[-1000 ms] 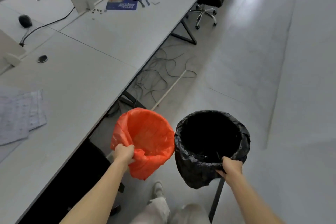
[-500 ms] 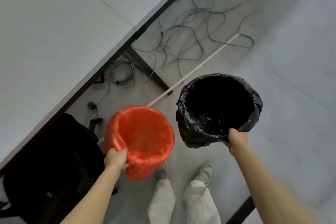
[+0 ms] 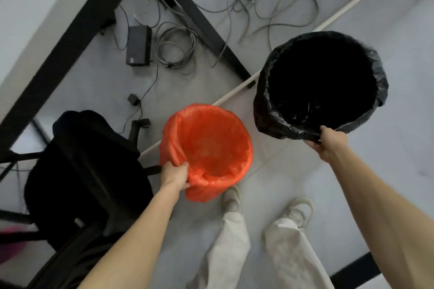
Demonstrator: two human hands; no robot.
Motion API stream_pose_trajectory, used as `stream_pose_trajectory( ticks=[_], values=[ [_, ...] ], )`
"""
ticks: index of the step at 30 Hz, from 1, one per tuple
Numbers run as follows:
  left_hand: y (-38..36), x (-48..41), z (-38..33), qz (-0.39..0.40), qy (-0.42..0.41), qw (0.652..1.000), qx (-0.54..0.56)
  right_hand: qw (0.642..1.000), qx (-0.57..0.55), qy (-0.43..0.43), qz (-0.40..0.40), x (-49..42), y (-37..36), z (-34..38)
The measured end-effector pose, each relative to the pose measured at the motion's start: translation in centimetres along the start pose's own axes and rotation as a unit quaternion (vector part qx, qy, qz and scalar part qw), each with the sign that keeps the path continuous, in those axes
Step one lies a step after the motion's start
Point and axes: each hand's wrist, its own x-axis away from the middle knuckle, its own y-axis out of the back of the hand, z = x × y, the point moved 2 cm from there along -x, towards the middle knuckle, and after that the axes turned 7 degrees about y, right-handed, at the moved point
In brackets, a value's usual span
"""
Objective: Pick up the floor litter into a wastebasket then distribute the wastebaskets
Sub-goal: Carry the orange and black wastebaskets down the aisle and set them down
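- Left hand (image 3: 175, 175) grips the round orange-bagged wastebasket (image 3: 178, 129) at its 7 o'clock rim.
- Right hand (image 3: 328, 142) grips the round black-bagged wastebasket (image 3: 264, 101) at its 5 o'clock rim — 2 o'clock of the orange one, apart.

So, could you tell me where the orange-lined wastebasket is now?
Head view, centre: the left hand grips the orange-lined wastebasket by its near rim, between the black chair at left and the black-lined wastebasket at right.

Interior of black wastebasket (image 3: 270, 122) — unreadably dark
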Motion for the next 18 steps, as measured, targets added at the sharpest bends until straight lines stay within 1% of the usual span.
stream_pose_trajectory(
  ticks=[4,7,9,12,15,17,18],
  values=[
    [0.5,1.2,0.6,0.0,-0.003,1.0,-0.014,0.997,0.044,-0.042,0.044,2.9,0.8,0.5],
    [1.0,3.6,1.4,0.007,-0.02,0.999,-0.043,0.995,0.074,-0.033,0.053,6.2,2.4,1.0],
    [1.6,6.1,1.7,0.021,-0.036,0.997,-0.066,0.99,0.112,-0.021,0.078,9.3,3.4,1.7],
    [2.8,10.0,2.0,0.039,-0.067,0.99,-0.122,0.968,0.219,0.017,0.121,14.6,5.1,2.7],
    [4.6,15.1,1.7,0.062,-0.109,0.973,-0.192,0.929,0.335,0.064,0.143,21.3,7.4,4.4],
    [6.2,19.6,0.7,0.083,-0.143,0.96,-0.225,0.914,0.369,0.071,0.15,26.0,9.4,5.7],
    [6.9,21.8,0.0,0.098,-0.164,0.954,-0.231,0.916,0.366,0.078,0.148,28.3,10.6,6.5]
  ],
)
